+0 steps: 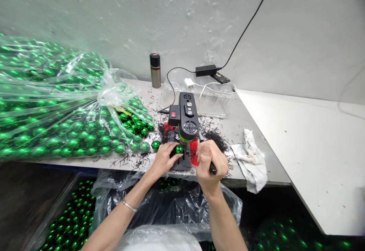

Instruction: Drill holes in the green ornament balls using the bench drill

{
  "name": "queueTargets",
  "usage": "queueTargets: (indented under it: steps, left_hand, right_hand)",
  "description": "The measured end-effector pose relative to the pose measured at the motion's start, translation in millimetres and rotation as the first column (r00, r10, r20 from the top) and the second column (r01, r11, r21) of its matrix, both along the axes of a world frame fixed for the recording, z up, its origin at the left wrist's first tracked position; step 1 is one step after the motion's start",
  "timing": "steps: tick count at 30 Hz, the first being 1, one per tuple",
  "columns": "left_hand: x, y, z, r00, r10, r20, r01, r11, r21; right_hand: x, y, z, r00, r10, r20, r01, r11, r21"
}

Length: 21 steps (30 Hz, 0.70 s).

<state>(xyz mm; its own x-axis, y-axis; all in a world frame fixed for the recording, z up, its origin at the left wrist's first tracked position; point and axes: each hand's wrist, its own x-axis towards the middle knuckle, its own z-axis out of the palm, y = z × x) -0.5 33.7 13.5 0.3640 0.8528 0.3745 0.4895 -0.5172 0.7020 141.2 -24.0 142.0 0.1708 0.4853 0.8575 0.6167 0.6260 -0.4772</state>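
Between the fingertips of my left hand (165, 157) is a shiny green ball (179, 149), held under the head of a small black bench machine (188, 116). My right hand (211, 163) is wrapped round the machine's black lever handle (212, 168), at the right of its base. Another green ball (155, 145) lies on the table just left of my left hand. The machine has a red switch on its left side and round vents on top. Where the ball meets the machine is partly hidden by the head and my fingers.
A large clear bag (71, 122) of green balls fills the left of the table (134, 162). Black shreds (215, 139) lie around the machine. Behind stand a flask (155, 71) and a power adapter (205, 70). A white cloth (251, 160) hangs over the front edge.
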Motion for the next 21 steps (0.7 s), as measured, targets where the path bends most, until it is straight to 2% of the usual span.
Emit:
queueTargets:
  steps: [11,15,18,21]
  left_hand:
    - [8,1,-3.9,0.995,0.055,-0.08,-0.053,0.998,0.024]
    - [6,-1,-6.8,0.998,0.054,-0.026,-0.055,0.998,-0.023]
    - [6,-3,-9.0,0.999,0.052,0.014,-0.052,0.998,-0.023]
    - [6,-3,-10.3,0.999,0.04,0.03,-0.04,0.999,-0.007]
  right_hand:
    - [0,-2,-5.5,1.0,-0.005,0.027,0.005,1.0,0.016]
    - [0,-2,-6.7,0.999,0.002,0.035,-0.003,0.999,0.034]
    - [0,-3,-14.4,1.0,0.004,0.027,-0.005,0.999,0.041]
    - [-1,-6,-31.4,1.0,-0.001,0.004,0.001,1.0,0.022]
